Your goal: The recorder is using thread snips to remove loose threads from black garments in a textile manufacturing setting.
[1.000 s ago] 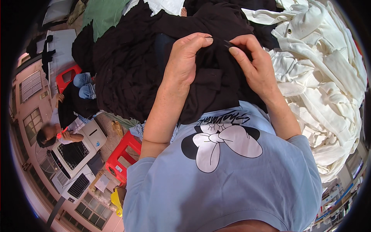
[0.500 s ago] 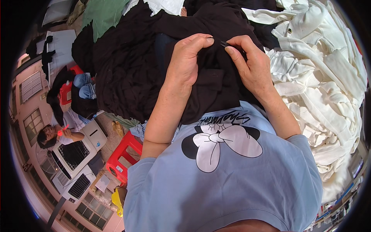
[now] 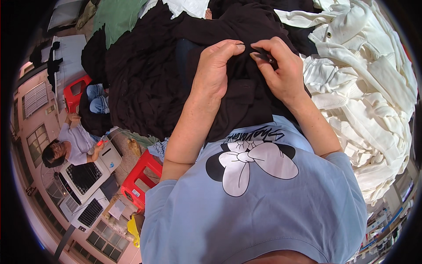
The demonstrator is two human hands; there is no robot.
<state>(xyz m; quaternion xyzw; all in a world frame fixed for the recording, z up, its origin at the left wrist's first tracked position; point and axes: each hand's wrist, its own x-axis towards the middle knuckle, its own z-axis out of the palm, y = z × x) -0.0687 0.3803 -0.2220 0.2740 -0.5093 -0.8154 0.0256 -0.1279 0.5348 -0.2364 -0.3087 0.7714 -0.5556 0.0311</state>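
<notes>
Left hand [image 3: 215, 72] pinches a fold of the black knit garment [image 3: 176, 75] shut at its fingertips; right hand [image 3: 281, 72] grips a small dark tool [image 3: 265, 55] just beside. Keep fabric taut, work close.

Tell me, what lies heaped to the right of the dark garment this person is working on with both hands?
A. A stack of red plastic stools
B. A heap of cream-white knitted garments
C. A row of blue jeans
B: beside the black garment, which the left hand and right hand pinch, a pile of cream-white knitted garments fills the right side.
</notes>
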